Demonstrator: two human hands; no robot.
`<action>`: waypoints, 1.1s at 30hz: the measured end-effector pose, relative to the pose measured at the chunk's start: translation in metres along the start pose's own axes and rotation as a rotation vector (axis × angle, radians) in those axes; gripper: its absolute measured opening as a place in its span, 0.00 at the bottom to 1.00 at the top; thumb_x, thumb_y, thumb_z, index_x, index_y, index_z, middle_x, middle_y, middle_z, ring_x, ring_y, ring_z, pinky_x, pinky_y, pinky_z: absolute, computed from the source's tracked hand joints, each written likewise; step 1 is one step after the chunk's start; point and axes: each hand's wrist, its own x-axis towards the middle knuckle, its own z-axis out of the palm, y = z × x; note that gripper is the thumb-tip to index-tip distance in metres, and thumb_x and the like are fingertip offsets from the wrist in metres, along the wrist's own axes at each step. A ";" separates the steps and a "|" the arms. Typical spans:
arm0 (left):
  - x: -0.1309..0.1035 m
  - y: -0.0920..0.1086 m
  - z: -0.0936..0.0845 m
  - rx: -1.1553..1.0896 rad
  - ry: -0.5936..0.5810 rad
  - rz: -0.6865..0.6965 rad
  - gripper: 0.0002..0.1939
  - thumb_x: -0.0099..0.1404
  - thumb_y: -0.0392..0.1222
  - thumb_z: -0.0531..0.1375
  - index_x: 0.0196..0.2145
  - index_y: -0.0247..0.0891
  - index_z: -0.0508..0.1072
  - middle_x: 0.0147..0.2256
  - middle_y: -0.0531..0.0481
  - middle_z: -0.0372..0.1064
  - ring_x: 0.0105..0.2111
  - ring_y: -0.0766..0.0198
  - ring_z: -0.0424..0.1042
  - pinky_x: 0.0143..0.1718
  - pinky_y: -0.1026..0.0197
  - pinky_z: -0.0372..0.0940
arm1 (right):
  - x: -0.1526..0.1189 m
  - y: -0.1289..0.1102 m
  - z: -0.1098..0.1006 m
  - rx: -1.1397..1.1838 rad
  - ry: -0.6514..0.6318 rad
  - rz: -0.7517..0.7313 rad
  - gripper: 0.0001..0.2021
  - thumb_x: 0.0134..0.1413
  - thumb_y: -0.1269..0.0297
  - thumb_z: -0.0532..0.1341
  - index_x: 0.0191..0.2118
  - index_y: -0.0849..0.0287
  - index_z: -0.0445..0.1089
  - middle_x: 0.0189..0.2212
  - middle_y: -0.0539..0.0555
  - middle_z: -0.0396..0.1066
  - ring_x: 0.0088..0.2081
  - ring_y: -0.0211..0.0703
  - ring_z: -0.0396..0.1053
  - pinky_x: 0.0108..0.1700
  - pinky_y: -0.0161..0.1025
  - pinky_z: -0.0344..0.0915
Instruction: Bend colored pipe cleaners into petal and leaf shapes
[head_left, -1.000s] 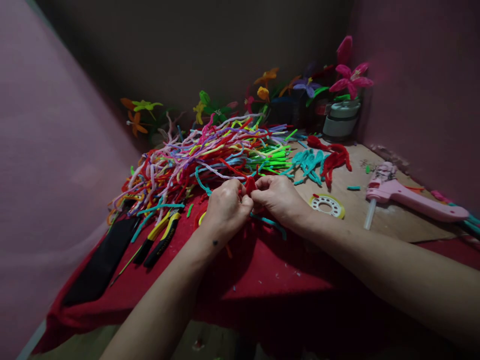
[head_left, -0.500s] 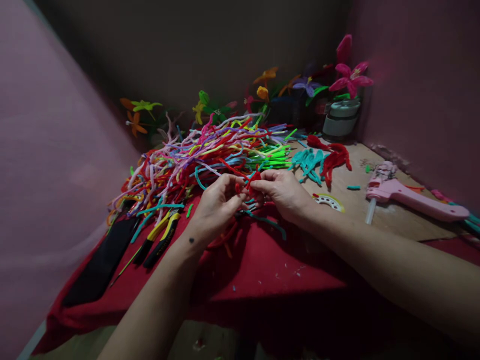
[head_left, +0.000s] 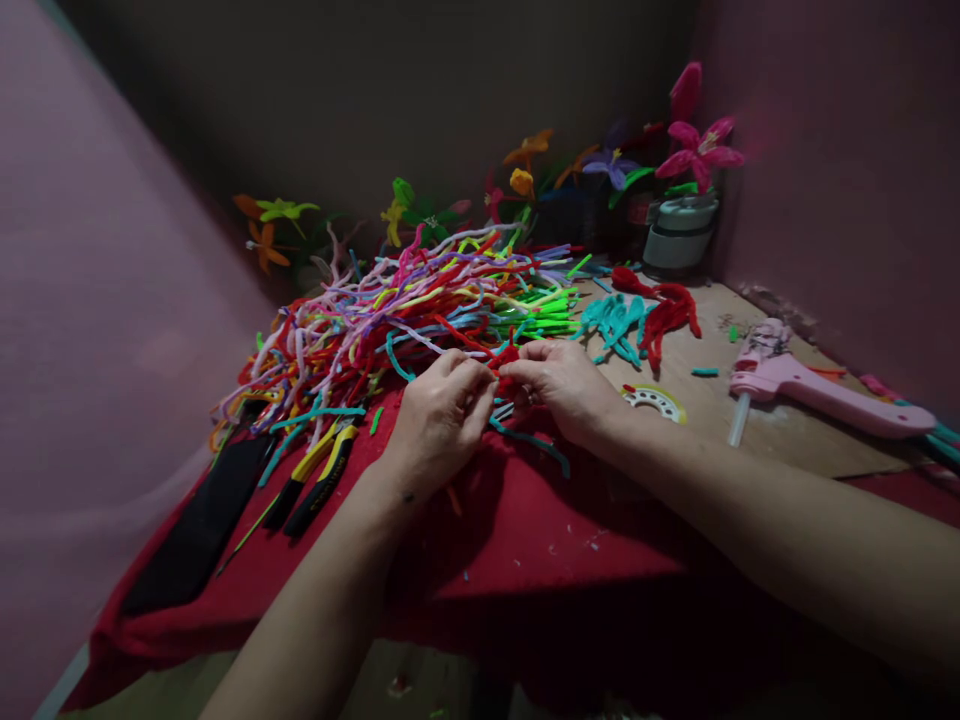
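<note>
Over the red cloth, my right hand (head_left: 566,388) pinches a small red fuzzy piece (head_left: 508,358) between thumb and fingers. My left hand (head_left: 442,415) is closed beside it, its fingertips meeting the lower left of the red piece; what they grip is too small to make out. Just behind both hands lies a large heap of coloured fuzzy stems (head_left: 420,290). A teal stem (head_left: 536,442) rests on the cloth below my right hand.
Yellow-black pliers (head_left: 322,480) and a black flat object (head_left: 202,530) lie left. On the board (head_left: 697,420) at right are teal loops (head_left: 616,325), red loops (head_left: 667,315), a tape roll (head_left: 654,402) and a pink glue gun (head_left: 825,390). Fuzzy flowers (head_left: 701,150) stand behind.
My left hand has turned, its fingers curling in more tightly near the red piece. My right hand keeps its pinch almost in place. The view has shifted slightly.
</note>
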 end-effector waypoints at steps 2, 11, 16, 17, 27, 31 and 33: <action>0.000 0.000 0.001 0.031 0.022 0.012 0.05 0.58 0.34 0.54 0.26 0.34 0.69 0.29 0.49 0.63 0.27 0.69 0.63 0.29 0.67 0.59 | 0.001 0.001 -0.001 -0.006 0.013 0.013 0.07 0.38 0.71 0.59 0.19 0.60 0.58 0.14 0.47 0.61 0.15 0.31 0.57 0.17 0.32 0.59; -0.001 0.000 0.005 0.122 -0.024 -0.003 0.05 0.56 0.32 0.54 0.24 0.35 0.67 0.31 0.49 0.61 0.30 0.67 0.64 0.32 0.65 0.61 | 0.000 0.003 -0.001 -0.222 0.068 -0.115 0.07 0.38 0.69 0.58 0.18 0.60 0.58 0.14 0.46 0.59 0.17 0.31 0.57 0.18 0.30 0.56; -0.004 0.002 0.010 0.214 -0.039 -0.019 0.06 0.56 0.31 0.54 0.23 0.35 0.65 0.30 0.48 0.61 0.29 0.67 0.63 0.32 0.64 0.63 | -0.006 0.003 0.005 -0.333 0.073 -0.199 0.06 0.40 0.68 0.56 0.19 0.60 0.59 0.15 0.45 0.58 0.19 0.31 0.56 0.20 0.30 0.55; -0.005 0.003 0.012 0.232 -0.046 -0.025 0.05 0.56 0.31 0.53 0.23 0.35 0.65 0.30 0.48 0.60 0.29 0.66 0.63 0.32 0.64 0.63 | -0.007 0.003 0.006 -0.345 0.063 -0.225 0.06 0.41 0.69 0.56 0.19 0.60 0.60 0.15 0.45 0.58 0.19 0.31 0.56 0.21 0.29 0.55; -0.002 -0.001 0.003 -0.241 0.087 -0.294 0.15 0.52 0.37 0.61 0.39 0.36 0.65 0.37 0.47 0.63 0.29 0.68 0.66 0.29 0.63 0.65 | -0.003 -0.002 0.002 0.063 -0.021 -0.001 0.04 0.41 0.68 0.60 0.22 0.62 0.65 0.16 0.47 0.63 0.17 0.31 0.59 0.21 0.33 0.62; 0.002 -0.007 -0.009 -0.770 -0.091 -0.704 0.19 0.48 0.42 0.64 0.37 0.34 0.67 0.26 0.53 0.65 0.18 0.71 0.63 0.17 0.65 0.61 | -0.002 -0.004 0.001 0.145 -0.010 -0.006 0.04 0.41 0.69 0.61 0.23 0.62 0.65 0.17 0.48 0.66 0.17 0.31 0.61 0.21 0.32 0.63; 0.003 -0.008 -0.009 -0.923 -0.179 -0.779 0.16 0.48 0.42 0.65 0.34 0.34 0.68 0.21 0.55 0.63 0.15 0.72 0.60 0.15 0.67 0.58 | -0.003 -0.004 0.002 0.145 -0.041 -0.014 0.04 0.42 0.68 0.61 0.23 0.62 0.65 0.18 0.48 0.66 0.17 0.31 0.62 0.21 0.32 0.64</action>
